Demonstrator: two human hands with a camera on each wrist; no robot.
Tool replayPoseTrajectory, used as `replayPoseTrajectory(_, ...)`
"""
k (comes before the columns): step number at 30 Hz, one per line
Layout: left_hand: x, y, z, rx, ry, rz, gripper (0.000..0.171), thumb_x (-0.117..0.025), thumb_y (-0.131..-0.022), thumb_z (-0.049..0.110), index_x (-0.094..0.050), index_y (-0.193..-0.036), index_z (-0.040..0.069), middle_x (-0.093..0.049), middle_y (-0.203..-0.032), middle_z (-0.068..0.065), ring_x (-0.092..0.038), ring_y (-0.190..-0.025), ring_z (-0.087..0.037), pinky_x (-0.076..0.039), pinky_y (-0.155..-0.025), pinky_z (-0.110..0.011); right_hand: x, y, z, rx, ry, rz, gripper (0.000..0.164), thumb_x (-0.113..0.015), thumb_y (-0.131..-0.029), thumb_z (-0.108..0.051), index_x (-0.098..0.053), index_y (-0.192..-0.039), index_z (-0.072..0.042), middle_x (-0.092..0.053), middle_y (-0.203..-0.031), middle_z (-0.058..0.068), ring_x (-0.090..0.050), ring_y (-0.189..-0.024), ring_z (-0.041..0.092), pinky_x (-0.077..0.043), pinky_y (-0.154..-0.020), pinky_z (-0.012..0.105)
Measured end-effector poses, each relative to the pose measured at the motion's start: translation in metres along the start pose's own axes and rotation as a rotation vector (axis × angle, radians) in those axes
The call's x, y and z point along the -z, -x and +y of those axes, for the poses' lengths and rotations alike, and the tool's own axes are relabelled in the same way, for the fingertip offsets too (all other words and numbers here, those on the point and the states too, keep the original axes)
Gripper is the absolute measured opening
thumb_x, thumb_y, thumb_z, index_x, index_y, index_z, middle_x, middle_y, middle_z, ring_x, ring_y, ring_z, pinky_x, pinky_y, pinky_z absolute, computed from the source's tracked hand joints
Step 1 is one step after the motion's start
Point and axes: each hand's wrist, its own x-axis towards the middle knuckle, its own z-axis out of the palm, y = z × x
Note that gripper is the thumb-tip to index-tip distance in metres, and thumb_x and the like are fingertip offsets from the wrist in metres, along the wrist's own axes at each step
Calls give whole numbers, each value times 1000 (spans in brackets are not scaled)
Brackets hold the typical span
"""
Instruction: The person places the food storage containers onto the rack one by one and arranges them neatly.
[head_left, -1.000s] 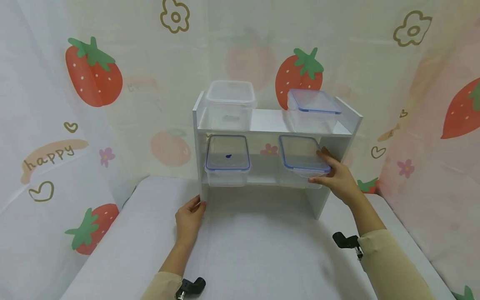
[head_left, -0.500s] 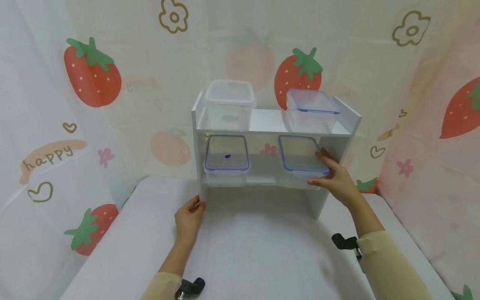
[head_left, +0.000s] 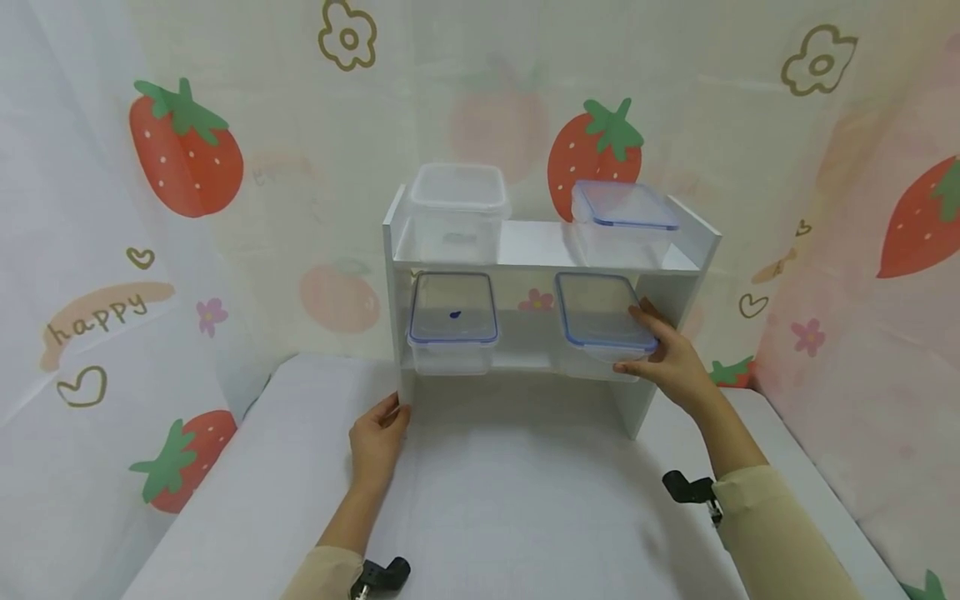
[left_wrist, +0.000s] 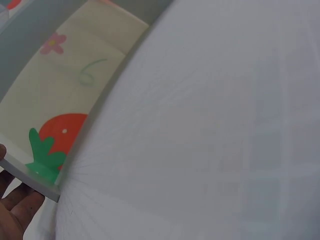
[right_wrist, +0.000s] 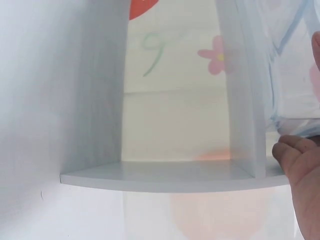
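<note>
A white two-tier shelf (head_left: 525, 265) stands on the table in the head view. My left hand (head_left: 377, 437) pinches the lower front edge of its left side panel; the left wrist view has the thumb on one face of that panel (left_wrist: 32, 181) and the fingers on the other. My right hand (head_left: 675, 362) grips the right front corner of a clear food container (head_left: 600, 358) with a blue-rimmed lid on the lower tier. Its thumb lies at the front and its fingers on the right side. In the right wrist view, that hand (right_wrist: 305, 170) shows beside the container (right_wrist: 295, 90).
On the lower tier's left sits another lidded food container (head_left: 453, 358). The upper tier bears a container with a whitish lid (head_left: 459, 233) at left and one with a blue-edged lid (head_left: 626, 242) at right. Strawberry-printed curtains (head_left: 480, 100) surround the white table (head_left: 517, 500).
</note>
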Motion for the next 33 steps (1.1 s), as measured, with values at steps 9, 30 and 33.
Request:
replayPoseTrajectory(9, -1, 0, -3, -13, 7, -12, 37, -73, -97, 21, -69, -130, 4, -70, -130, -15, -72, -113, -30, -62, -84, -26, -3, 4, 0, -15, -1, 16, 95, -83, -85, -5, -26, -162, -8, -2, -174, 7, -20, -152, 42, -45, -91, 1)
replayPoseTrajectory(30, -1, -2, -5, -8, -1, -3, 37, -74, -95, 21, -70, -129, 5, -72, -126, -16, -73, -110, -30, -63, -78, -25, -12, 33, -11, 69, 172, 186, 83, -80, -91, -16, -34, -159, -7, -30, -165, 16, -42, -145, 42, -39, -114, 62)
replayPoseTrajectory(33, -1, -2, -5, -15, -4, -3, 37, -74, -95, 21, -70, -128, 5, -72, -126, -15, -73, -110, -30, -63, -78, -25, -12, 39, -12, 90, 186, 227, 78, -80, -91, -15, -39, -157, -7, -34, -163, 16, -45, -142, 42, -43, -111, 61)
